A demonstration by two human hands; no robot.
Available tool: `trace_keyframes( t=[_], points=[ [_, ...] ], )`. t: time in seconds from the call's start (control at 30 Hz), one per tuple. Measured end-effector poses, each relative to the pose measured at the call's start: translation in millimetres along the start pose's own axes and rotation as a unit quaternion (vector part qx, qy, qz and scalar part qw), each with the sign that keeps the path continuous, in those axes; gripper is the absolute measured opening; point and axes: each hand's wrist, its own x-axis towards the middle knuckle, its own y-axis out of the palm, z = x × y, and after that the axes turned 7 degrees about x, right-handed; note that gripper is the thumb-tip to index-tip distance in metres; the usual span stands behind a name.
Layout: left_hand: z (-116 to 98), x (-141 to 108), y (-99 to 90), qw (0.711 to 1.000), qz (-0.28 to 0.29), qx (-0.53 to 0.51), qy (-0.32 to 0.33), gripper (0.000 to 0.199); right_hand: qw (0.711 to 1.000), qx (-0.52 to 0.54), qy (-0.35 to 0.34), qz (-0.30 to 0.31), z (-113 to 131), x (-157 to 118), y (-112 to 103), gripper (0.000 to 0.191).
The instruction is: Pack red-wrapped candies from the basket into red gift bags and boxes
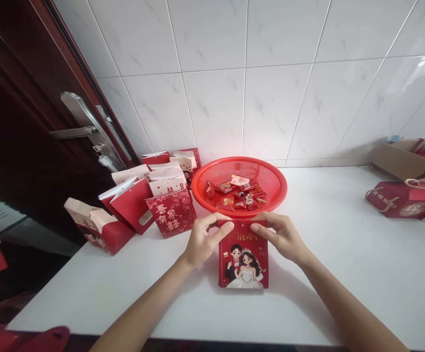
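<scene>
A red paper gift bag [243,259] with a cartoon bride and groom on its front stands upright near the table's front edge. My left hand [207,239] pinches its top left corner, thumb on the front face and fingers behind. At the top right corner, my right hand [283,236] pinches the bag the same way. Just behind the bag sits a red plastic colander basket [280,183], with several wrapped candies [241,193] lying in it. The inside of the bag is hidden from view.
Several red and cream gift bags [171,212] stand grouped at the left back. On the right lie a red box with rope handles [403,199] and an open cardboard box [399,159]. A dark door [14,98] borders the white table [344,254] on the left.
</scene>
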Motion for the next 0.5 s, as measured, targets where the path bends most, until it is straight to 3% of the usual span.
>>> trace_keyframes(
  t=[0.13,0.3,0.43,0.5],
  points=[
    [0.9,-1.2,4.7,0.999,-0.002,-0.039,-0.022,0.029,0.999,0.034,0.004,-0.010,1.2,0.9,-5.4,0.031],
    [6.0,-2.0,8.7,0.994,0.016,-0.101,-0.027,0.040,0.993,0.065,-0.015,-0.096,6.4,3.9,-19.9,0.028],
    [11.0,-3.6,8.1,0.997,0.036,-0.066,-0.023,0.040,0.995,0.040,-0.018,-0.095,18.9,-1.2,-42.9,0.026],
    [12.9,-5.7,8.4,0.999,0.032,-0.026,-0.027,0.035,0.990,0.011,-0.024,-0.138,26.1,-9.8,-62.6,0.028]
  ],
)
